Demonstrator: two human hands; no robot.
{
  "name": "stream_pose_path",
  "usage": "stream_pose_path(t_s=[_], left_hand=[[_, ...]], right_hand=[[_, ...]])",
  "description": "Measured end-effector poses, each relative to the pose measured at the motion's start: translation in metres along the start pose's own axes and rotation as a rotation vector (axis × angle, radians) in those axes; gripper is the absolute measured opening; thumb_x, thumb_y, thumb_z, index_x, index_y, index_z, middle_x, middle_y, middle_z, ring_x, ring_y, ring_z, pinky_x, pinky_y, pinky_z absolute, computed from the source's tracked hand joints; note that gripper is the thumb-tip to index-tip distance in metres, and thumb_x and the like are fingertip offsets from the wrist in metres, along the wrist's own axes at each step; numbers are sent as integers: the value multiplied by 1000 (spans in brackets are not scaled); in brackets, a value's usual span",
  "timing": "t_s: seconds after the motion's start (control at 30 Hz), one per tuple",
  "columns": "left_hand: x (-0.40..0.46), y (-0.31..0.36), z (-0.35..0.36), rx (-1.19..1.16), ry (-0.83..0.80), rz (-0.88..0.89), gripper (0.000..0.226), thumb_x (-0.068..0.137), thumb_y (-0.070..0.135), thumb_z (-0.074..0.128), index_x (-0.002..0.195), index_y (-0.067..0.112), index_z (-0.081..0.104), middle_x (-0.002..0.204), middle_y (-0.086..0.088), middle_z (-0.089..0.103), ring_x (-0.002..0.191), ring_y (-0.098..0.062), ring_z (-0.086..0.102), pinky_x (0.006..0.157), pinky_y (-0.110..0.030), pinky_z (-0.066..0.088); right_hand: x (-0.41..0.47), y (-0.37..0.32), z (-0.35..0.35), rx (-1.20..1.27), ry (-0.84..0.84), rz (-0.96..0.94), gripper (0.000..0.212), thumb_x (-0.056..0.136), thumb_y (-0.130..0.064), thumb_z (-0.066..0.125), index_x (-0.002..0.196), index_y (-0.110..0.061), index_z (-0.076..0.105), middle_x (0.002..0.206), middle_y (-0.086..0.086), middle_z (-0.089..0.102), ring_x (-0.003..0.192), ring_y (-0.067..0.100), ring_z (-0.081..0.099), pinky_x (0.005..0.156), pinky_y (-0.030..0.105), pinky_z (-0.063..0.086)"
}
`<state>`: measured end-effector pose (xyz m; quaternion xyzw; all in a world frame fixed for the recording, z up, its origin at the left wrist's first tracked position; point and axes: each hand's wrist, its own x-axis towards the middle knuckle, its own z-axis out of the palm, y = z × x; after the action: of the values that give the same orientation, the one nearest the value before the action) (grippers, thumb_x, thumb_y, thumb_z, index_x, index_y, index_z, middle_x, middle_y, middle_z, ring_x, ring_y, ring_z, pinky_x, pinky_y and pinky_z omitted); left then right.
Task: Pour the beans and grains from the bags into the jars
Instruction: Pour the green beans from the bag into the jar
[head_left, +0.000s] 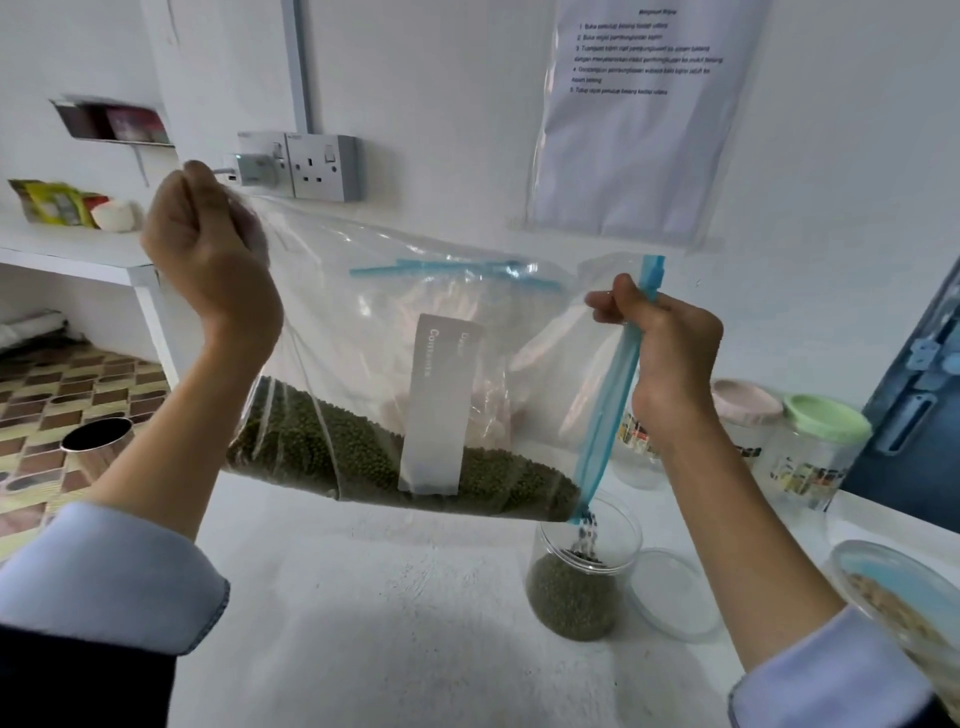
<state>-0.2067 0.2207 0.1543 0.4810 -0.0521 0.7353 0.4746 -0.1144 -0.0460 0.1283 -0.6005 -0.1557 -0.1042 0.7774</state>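
Note:
A clear zip bag (384, 332) with a blue zip strip and a white label hangs tilted in the air, green mung beans lying along its lower edge. My left hand (208, 249) grips the bag's upper left corner. My right hand (670, 353) pinches the blue zip edge on the right. Beans stream from the bag's lower right corner into an open clear jar (584, 577) on the white table, which is partly filled with green beans.
A clear lid (675, 597) lies right of the jar. Jars with a pink lid (745, 400) and a green lid (826, 418) stand at the back right. A container of tan grains (893, 608) sits at the right edge. A metal cup (98, 441) stands left, on the floor.

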Motion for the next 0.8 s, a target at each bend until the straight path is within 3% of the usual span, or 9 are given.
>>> stream_pose_path(t_s=[0.07, 0.13, 0.23, 0.53, 0.6, 0.67, 0.8], left_hand=[[-1, -2, -2, 8, 6, 1, 38, 96, 18, 40, 58, 16, 38, 42, 8, 38, 36, -18, 27, 37, -24, 24], [-1, -2, -3, 9, 3, -1, 38, 96, 17, 40, 58, 16, 38, 42, 7, 37, 36, -17, 28, 37, -24, 24], [-1, -1, -3, -19, 6, -7, 37, 95, 18, 41, 58, 17, 37, 42, 8, 37, 37, -18, 26, 37, -23, 23], [1, 7, -2, 8, -5, 11, 38, 97, 12, 37, 59, 16, 37, 41, 11, 36, 35, -19, 24, 36, -24, 21], [1, 7, -2, 0, -11, 9, 38, 97, 12, 37, 59, 16, 36, 41, 11, 36, 35, -20, 24, 37, -24, 20], [0, 8, -1, 4, -15, 11, 38, 97, 14, 38, 59, 16, 36, 41, 10, 36, 35, -20, 24, 37, -24, 20], [-2, 8, -1, 15, -36, 16, 38, 97, 14, 38, 60, 16, 37, 42, 8, 36, 35, -18, 26, 37, -24, 22]], right_hand=[[-1, 0, 0, 3, -7, -7, 22, 87, -16, 67, 65, -16, 71, 65, -7, 72, 68, 10, 65, 88, 23, 46], [-1, -1, 1, 5, -41, -1, 22, 86, -15, 68, 64, -16, 71, 65, -6, 72, 68, 11, 66, 88, 23, 47], [2, -2, 0, 39, 36, -23, 21, 85, -14, 69, 64, -16, 72, 66, -5, 72, 70, 12, 65, 93, 29, 47], [9, -3, 0, 11, -59, -39, 28, 86, -18, 69, 58, -21, 72, 68, -2, 73, 71, 14, 65, 100, 36, 45], [8, -1, 0, 14, -7, -39, 27, 85, -18, 69, 59, -21, 72, 68, -3, 73, 74, 14, 64, 99, 37, 46], [6, 0, 0, 24, -4, -41, 27, 86, -18, 68, 59, -22, 72, 67, -4, 72, 72, 12, 63, 95, 34, 47], [4, 0, 2, 11, -20, -27, 20, 86, -16, 68, 66, -17, 72, 63, -10, 70, 66, 1, 62, 79, 13, 44]])
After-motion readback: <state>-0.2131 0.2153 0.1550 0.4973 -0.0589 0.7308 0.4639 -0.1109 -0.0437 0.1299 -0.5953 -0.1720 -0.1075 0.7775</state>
